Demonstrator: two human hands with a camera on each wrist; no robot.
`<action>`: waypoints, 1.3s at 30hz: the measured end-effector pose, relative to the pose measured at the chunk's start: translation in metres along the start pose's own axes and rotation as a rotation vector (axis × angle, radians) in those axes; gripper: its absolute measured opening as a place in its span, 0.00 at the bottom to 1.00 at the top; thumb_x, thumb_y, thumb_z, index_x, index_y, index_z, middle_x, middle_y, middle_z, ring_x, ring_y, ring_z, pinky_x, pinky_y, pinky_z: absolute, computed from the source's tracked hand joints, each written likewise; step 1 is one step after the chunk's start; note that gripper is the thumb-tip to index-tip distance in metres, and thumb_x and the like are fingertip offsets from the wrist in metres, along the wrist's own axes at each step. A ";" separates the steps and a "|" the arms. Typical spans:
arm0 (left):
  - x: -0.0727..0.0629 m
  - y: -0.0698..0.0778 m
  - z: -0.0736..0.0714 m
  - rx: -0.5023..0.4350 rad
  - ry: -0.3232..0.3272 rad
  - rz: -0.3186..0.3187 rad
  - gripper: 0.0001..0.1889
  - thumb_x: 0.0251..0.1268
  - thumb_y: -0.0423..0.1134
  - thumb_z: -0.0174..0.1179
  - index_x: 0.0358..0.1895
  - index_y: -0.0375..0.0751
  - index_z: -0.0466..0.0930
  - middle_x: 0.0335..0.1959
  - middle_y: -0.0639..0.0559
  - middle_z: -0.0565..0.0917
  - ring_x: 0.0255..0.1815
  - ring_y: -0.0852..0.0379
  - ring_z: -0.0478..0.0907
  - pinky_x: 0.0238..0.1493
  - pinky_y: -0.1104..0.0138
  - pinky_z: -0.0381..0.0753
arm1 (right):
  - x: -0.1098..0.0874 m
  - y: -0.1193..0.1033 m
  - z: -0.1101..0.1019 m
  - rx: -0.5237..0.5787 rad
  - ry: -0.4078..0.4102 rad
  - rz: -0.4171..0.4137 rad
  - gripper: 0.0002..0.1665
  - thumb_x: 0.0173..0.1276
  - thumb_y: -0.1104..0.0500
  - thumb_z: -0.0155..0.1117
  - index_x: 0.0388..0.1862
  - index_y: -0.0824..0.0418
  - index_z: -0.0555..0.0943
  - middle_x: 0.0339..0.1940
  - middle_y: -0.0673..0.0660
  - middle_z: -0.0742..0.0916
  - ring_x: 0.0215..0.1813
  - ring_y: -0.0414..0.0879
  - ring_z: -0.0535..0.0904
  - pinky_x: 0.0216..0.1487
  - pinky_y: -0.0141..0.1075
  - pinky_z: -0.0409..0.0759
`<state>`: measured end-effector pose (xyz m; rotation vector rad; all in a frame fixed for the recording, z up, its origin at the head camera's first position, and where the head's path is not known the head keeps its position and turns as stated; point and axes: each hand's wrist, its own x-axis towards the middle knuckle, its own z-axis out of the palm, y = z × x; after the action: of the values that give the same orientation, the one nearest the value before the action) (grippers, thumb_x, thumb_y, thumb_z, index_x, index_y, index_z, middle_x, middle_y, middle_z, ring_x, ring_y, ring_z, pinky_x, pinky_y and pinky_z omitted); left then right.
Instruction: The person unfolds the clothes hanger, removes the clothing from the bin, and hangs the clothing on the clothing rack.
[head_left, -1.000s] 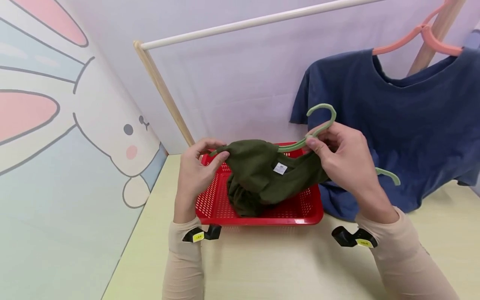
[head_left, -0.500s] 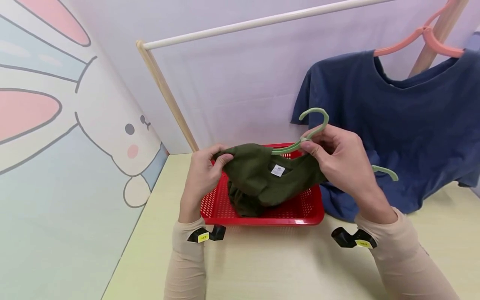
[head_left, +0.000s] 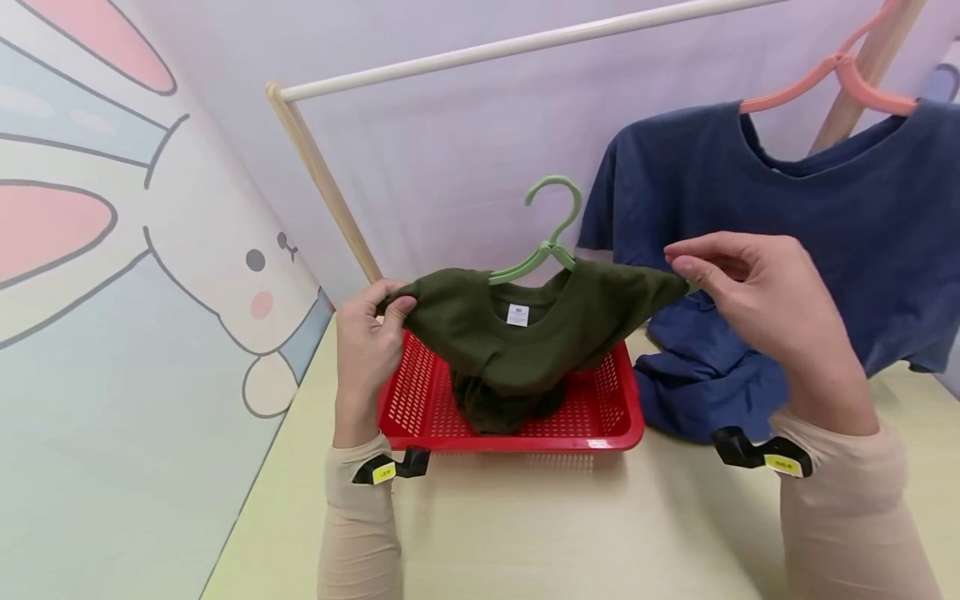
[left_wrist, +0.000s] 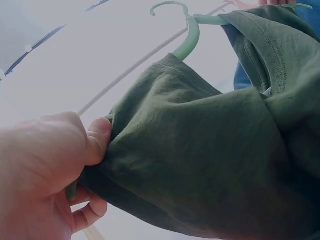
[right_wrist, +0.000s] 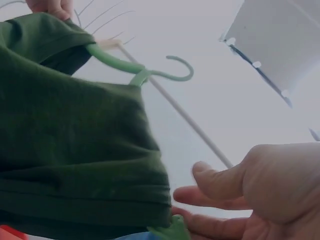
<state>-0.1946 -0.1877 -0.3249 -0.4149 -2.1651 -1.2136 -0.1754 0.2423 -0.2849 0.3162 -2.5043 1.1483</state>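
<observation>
A dark green T-shirt [head_left: 480, 333] with a white neck label [head_left: 518, 314] hangs on a light green hanger [right_wrist: 117, 62], whose hook rises above the collar. My left hand [head_left: 367, 350] pinches the shirt's left shoulder at the hanger's end, thumb on top. My right hand [head_left: 780, 308] is at the right sleeve, where the hanger's tip [right_wrist: 176, 229] pokes out of the cloth. In the right wrist view its thumb stands apart from the fingers, and the fingertips are right by that tip. The shirt's lower part lies bunched over a red basket [head_left: 517, 444].
A white rail [head_left: 480, 55] on a wooden frame [head_left: 326, 179] runs across the back. At the right a navy T-shirt [head_left: 720, 192] hangs on a pink hanger [head_left: 795, 87], its hem on the table [head_left: 570, 525]. A wall with a rabbit picture [head_left: 202, 242] borders the left side.
My right hand has let go of the hanger's neck and moved right to the sleeve end. The right shoulder is now spread over the hanger, and the hook stands further left and higher.
</observation>
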 end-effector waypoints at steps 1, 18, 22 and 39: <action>0.000 0.000 -0.001 0.000 0.004 -0.002 0.09 0.78 0.36 0.69 0.44 0.31 0.89 0.36 0.39 0.88 0.39 0.49 0.82 0.45 0.70 0.77 | 0.001 0.001 0.001 -0.015 -0.017 0.002 0.15 0.83 0.54 0.71 0.62 0.58 0.93 0.52 0.55 0.94 0.43 0.35 0.81 0.39 0.18 0.76; 0.000 0.002 0.002 0.002 -0.010 -0.023 0.08 0.77 0.36 0.71 0.44 0.31 0.92 0.37 0.39 0.90 0.39 0.49 0.84 0.45 0.71 0.79 | 0.002 -0.003 0.009 0.001 0.135 -0.034 0.07 0.81 0.59 0.72 0.52 0.60 0.92 0.40 0.44 0.90 0.34 0.37 0.78 0.36 0.20 0.75; 0.000 0.003 0.002 0.010 0.001 -0.041 0.09 0.77 0.37 0.71 0.44 0.32 0.91 0.37 0.39 0.90 0.38 0.50 0.83 0.44 0.70 0.79 | 0.003 -0.002 0.008 0.016 0.166 -0.046 0.06 0.81 0.61 0.72 0.50 0.61 0.92 0.35 0.29 0.85 0.33 0.36 0.77 0.34 0.20 0.74; 0.003 -0.001 -0.006 -0.028 0.094 -0.044 0.09 0.78 0.33 0.70 0.41 0.27 0.89 0.34 0.35 0.87 0.34 0.56 0.79 0.41 0.71 0.77 | 0.005 0.002 -0.002 0.001 0.280 -0.039 0.10 0.82 0.59 0.71 0.53 0.65 0.91 0.36 0.19 0.82 0.48 0.22 0.79 0.46 0.20 0.73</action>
<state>-0.1949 -0.1938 -0.3216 -0.3178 -2.0892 -1.2636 -0.1804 0.2449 -0.2834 0.1892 -2.2444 1.0964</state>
